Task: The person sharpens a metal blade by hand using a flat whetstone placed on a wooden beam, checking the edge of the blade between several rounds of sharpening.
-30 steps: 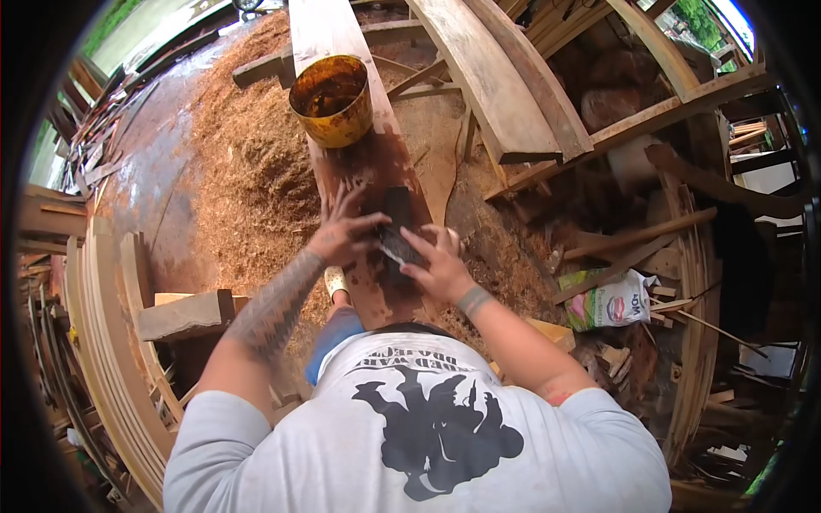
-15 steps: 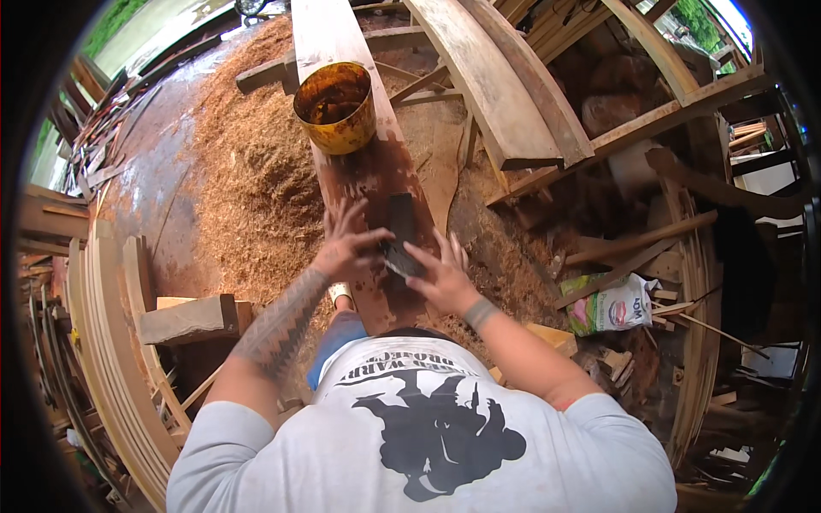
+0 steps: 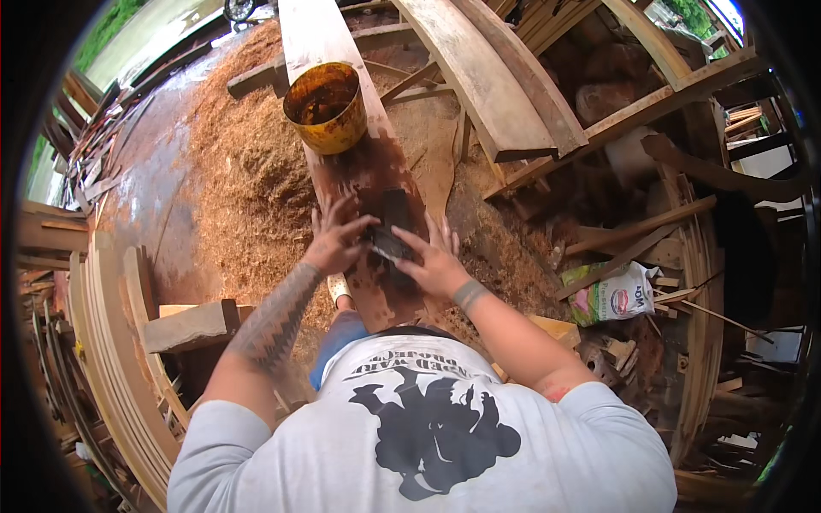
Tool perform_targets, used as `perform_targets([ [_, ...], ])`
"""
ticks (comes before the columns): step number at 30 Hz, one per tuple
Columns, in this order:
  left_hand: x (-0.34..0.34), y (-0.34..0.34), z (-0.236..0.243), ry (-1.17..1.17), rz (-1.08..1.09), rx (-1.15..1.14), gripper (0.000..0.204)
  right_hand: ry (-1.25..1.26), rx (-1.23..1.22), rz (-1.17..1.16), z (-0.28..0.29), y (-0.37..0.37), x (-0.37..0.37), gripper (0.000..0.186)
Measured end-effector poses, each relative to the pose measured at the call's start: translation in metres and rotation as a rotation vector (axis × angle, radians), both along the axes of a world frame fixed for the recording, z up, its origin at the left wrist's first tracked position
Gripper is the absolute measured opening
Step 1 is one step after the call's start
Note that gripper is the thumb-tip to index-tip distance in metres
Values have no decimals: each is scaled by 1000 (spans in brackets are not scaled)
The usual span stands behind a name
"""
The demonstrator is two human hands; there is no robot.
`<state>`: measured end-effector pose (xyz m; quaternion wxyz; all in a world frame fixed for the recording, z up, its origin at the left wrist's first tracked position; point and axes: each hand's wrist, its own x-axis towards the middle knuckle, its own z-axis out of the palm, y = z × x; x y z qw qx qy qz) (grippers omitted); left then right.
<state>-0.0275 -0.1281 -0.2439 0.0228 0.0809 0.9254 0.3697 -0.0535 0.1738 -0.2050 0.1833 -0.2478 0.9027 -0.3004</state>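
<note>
A dark, flat piece (image 3: 395, 243) with a pale edge lies between both grips, over a smooth dark block (image 3: 394, 208). The right grip (image 3: 434, 261) pinches it; the left grip (image 3: 336, 239) reaches it with spread fingers, though whether it clasps I cannot tell. Beneath, the wet wooden plank (image 3: 346, 171) has its long edges close beside each grip. Bare plank stretches ahead to a round, stained yellow bucket (image 3: 329, 128); fluffy shavings (image 3: 248, 188) heap left of the left grip.

Wet-stained wooden plank (image 3: 344, 175), matt dark block (image 3: 394, 206), glossy smeared bucket (image 3: 335, 134), rough fibrous shavings (image 3: 256, 184)
</note>
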Motion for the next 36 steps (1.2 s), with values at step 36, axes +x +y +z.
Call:
perform_targets([
  [36, 7, 17, 19, -41, 3, -184, 56, 11, 91, 64, -3, 14, -6, 72],
])
